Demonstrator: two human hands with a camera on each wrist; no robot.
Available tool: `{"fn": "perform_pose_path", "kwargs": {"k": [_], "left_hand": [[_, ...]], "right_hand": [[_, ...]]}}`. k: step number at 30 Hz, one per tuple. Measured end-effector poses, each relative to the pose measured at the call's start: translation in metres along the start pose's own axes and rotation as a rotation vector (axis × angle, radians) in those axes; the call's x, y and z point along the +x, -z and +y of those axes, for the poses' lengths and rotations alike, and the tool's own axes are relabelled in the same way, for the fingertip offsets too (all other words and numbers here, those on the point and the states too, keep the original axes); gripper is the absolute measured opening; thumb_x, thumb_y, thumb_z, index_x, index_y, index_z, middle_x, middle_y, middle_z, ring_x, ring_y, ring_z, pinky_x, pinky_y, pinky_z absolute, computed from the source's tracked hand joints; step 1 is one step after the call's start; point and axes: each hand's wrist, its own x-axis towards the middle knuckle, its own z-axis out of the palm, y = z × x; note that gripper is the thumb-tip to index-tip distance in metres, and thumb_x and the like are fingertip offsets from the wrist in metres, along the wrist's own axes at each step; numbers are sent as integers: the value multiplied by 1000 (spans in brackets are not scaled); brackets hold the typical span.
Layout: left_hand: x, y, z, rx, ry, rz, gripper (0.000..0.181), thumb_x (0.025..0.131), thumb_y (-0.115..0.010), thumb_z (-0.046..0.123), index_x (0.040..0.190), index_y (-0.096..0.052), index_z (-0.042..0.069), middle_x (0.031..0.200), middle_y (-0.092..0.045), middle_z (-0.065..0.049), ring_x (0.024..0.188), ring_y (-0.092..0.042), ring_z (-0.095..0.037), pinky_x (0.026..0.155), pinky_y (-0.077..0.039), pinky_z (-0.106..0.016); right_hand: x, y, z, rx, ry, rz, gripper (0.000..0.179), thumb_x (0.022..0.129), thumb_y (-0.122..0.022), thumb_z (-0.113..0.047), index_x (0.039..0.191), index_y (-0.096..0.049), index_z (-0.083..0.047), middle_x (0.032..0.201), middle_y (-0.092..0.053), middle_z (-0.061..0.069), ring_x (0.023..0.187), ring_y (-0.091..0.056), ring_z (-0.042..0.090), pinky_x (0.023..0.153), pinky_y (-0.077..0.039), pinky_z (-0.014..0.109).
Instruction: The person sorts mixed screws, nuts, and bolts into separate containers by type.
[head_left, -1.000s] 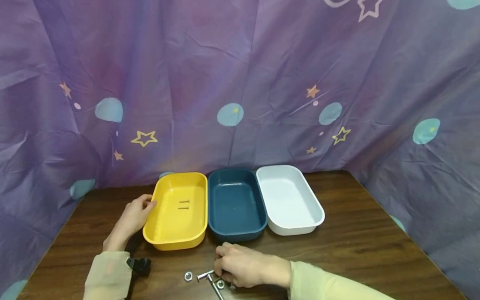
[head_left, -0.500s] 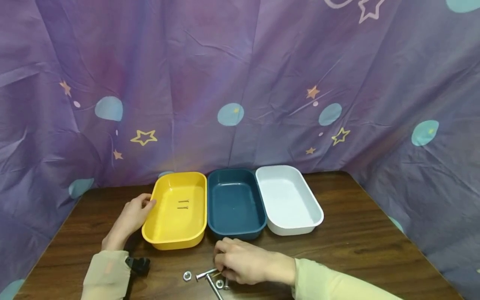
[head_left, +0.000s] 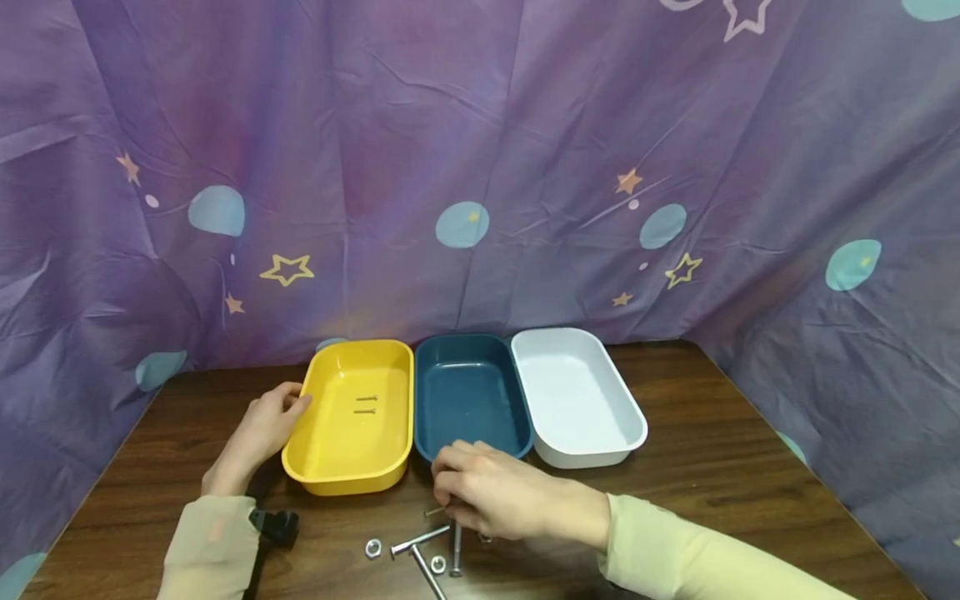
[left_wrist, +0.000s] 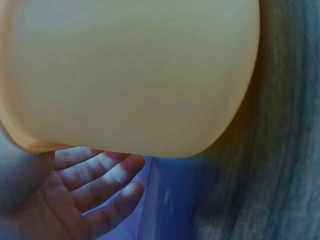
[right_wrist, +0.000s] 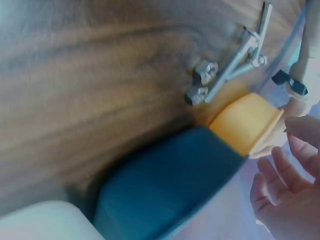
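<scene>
My right hand (head_left: 487,492) is over the table at the front edge of the dark blue tray (head_left: 472,408). Thumb and forefinger pinch a small brassy screw (head_left: 433,512), its end sticking out to the left; in the right wrist view the fingers hide nearly all of it. At the yellow tray (head_left: 348,454), my left hand (head_left: 258,433) rests against the left side, thumb at the rim. The left wrist view shows its fingers (left_wrist: 100,187) loosely extended beside the wall. Two small screws (head_left: 365,405) lie inside the yellow tray.
Below the right hand lie silver bolts (head_left: 427,571) and hex nuts (head_left: 373,548), one bolt (head_left: 457,554) partly under the hand. A white tray (head_left: 577,400) stands right of the blue one. Behind the trays hangs a purple curtain (head_left: 390,167).
My right hand has risen away from the bolts toward the blue tray, carrying the small screw and uncovering more of one bolt. The left hand stays at the yellow tray.
</scene>
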Motion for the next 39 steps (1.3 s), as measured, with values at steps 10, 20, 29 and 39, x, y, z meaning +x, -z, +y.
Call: {"fn": "perform_pose_path", "kwargs": {"k": [10, 20, 29, 39], "left_hand": [[2, 0, 1, -2, -1, -2, 40, 102, -51, 17, 127, -50, -14, 105, -63, -29, 90, -63, -36, 78, -51, -48], [1, 0, 3, -9, 13, -6, 40, 102, -50, 17, 127, -49, -14, 104, -63, -29, 89, -63, -34, 76, -52, -46], [0, -1, 3, -10, 3, 0, 39, 102, -51, 17, 127, -50, -13, 103, -64, -27, 88, -64, -33, 77, -51, -46], [1, 0, 2, -10, 9, -4, 41, 102, -50, 19, 127, -50, -13, 103, -64, -27, 89, -63, -34, 77, -51, -46]], "right_hand": [[13, 21, 13, -17, -13, 34, 15, 80, -76, -15, 84, -62, -19, 101, -55, -5, 93, -52, 12, 77, -44, 26], [37, 36, 26, 95, -124, 40, 9, 84, -73, -15, 86, -64, -17, 103, -57, -3, 94, -54, 12, 83, -47, 27], [61, 39, 36, 172, -198, 66, 9, 85, -71, -13, 88, -64, -17, 101, -57, -3, 94, -56, 13, 85, -46, 28], [78, 34, 46, 227, -246, 73, 9, 85, -70, -11, 89, -62, -16, 92, -58, -2, 84, -52, 15, 82, -44, 33]]}}
